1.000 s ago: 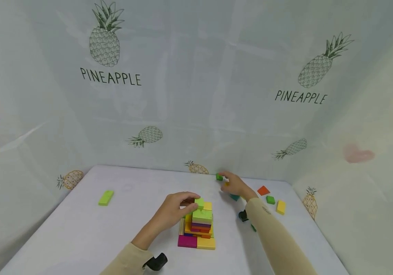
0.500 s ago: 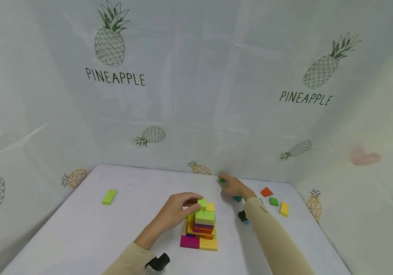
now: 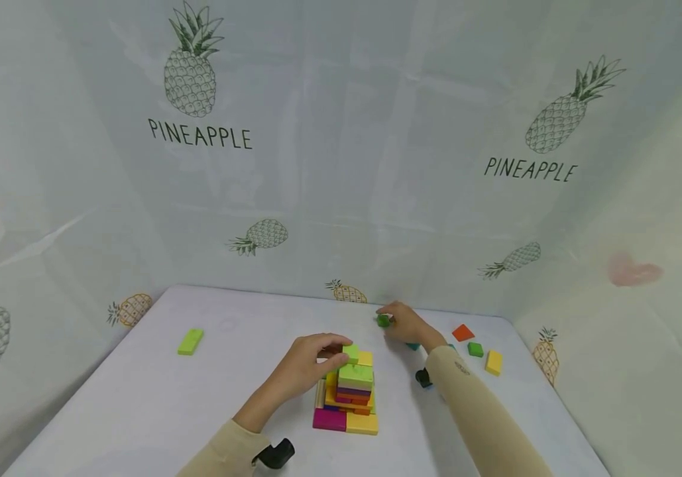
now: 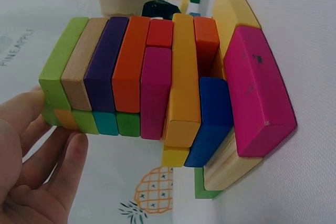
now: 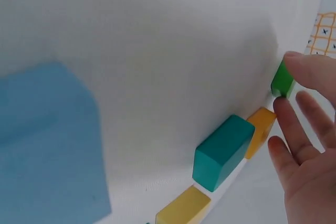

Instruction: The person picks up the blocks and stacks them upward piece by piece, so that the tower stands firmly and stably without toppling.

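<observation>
A stepped tower of coloured wooden blocks (image 3: 355, 377) stands mid-table. Wide magenta (image 4: 260, 93) and yellow (image 4: 236, 6) blocks lie at its base. My left hand (image 3: 300, 366) is at the top, thumb and fingers about the light green block (image 3: 350, 353). In the left wrist view its fingers (image 4: 76, 150) curl along the tower's upper end. Farther back, my right hand (image 3: 406, 323) pinches a small green block (image 5: 282, 81) between thumb and fingers, low over the table. Beside those fingers lie an orange block (image 5: 261, 129) and a teal block (image 5: 223, 153).
Loose at the right are an orange-red block (image 3: 462, 332), a green block (image 3: 475, 349) and a yellow block (image 3: 494, 362). One lime block (image 3: 190, 341) lies far left. A pineapple-print curtain (image 3: 341, 165) hangs behind the table. A blurred blue block (image 5: 47, 145) fills the right wrist view's lower left.
My right hand has closed on the small green block and drawn it slightly nearer from the table's back edge. The left hand keeps its place at the tower; the head view shifted slightly.
</observation>
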Tool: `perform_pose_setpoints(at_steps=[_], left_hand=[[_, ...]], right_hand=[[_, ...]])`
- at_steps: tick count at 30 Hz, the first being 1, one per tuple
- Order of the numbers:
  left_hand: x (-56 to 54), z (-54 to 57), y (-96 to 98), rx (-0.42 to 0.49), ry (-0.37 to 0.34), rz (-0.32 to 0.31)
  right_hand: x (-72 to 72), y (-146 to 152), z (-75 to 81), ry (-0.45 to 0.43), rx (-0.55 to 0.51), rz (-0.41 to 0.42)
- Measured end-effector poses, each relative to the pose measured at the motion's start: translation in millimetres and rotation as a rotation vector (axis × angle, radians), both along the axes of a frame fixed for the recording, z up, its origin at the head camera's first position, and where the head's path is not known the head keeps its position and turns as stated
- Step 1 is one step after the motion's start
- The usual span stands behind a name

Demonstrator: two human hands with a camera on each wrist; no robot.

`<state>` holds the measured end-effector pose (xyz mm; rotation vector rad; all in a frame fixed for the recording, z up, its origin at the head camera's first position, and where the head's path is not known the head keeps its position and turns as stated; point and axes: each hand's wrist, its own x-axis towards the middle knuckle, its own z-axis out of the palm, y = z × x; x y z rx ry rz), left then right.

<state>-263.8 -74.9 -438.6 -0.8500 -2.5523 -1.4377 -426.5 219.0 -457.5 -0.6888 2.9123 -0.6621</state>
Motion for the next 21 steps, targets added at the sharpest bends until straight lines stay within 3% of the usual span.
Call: perform_pose_setpoints(at_steps=[7, 12, 21], left_hand=[[-1.0, -1.4, 2.3, -0.001, -0.003, -0.008], [-0.1, -0.4, 2.9, 0.003, 0.002, -0.010], [2.3, 1.1, 1.6, -0.002, -0.018, 0.018]], right_hand=[[2.7, 0, -4.5, 0.009, 0.026, -0.012], [7.7, -1, -4.5, 0.039, 0.023, 0.036], [40.3, -3, 9.2, 0.087, 0.090, 0.191]])
